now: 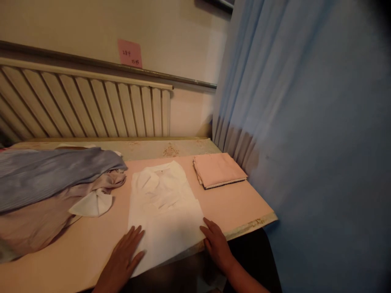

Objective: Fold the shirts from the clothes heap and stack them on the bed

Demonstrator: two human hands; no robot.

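Observation:
A white garment [166,219] lies spread on the table in front of me, smooth at its near end and wrinkled toward the far end. My left hand [124,254] rests flat at its near left edge, fingers stretched out. At the near right edge is my right hand [215,240], its fingers apart and the fingertips touching the cloth border. Neither hand holds anything. To the right of the garment sits a folded pink stack of cloth [218,169] with a dark layer at the bottom.
Loose clothes in blue-grey [55,171] and dusty pink [39,221] are heaped on the left. A pink cover [238,207] lies on the table. Behind stands a radiator [91,103], and a blue curtain [320,142] hangs along the right side.

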